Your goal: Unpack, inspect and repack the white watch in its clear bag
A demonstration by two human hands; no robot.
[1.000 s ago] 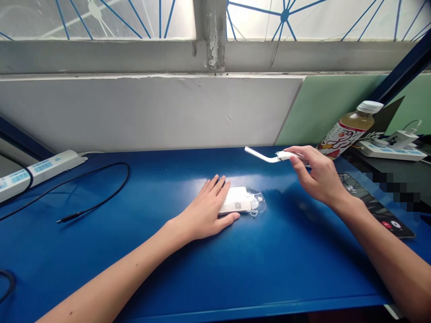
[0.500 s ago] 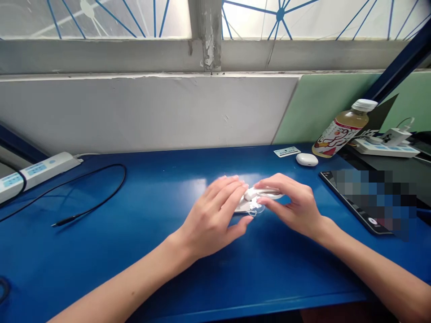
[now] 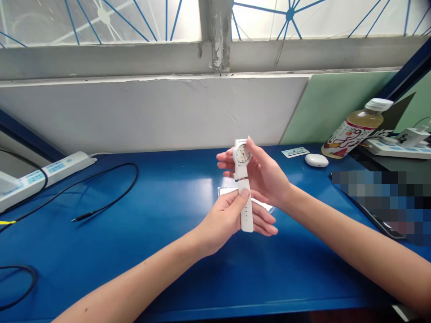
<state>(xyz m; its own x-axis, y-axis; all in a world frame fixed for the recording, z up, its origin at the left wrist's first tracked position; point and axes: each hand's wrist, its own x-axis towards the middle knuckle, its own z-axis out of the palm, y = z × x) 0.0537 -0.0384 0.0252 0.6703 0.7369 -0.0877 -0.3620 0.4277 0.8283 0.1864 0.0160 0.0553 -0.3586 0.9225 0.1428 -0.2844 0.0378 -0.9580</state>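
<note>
A white wristwatch (image 3: 243, 154) with a round dial is held up over the blue desk (image 3: 161, 251), its strap running down toward me. My right hand (image 3: 267, 175) grips the watch at the dial end, thumb on the edge of the case and fingers behind. Lower down, my left hand (image 3: 229, 215) pinches the strap under its thumb, with its fingers stretched out beneath. Behind the hands, a white flat item (image 3: 226, 191) with a clear edge lies on the desk, mostly covered.
At the right are a white earbud case (image 3: 316, 160), a small printed card (image 3: 295, 152), a drink bottle (image 3: 357, 128) and a partly blurred phone (image 3: 360, 202). A power strip (image 3: 74, 162) and a black cable (image 3: 111, 206) lie at the left. The wall (image 3: 161, 116) closes off the back.
The watch, earlier low on the desk and mostly covered by both hands, is now raised and stretched out upright between them. The view has shifted slightly.
</note>
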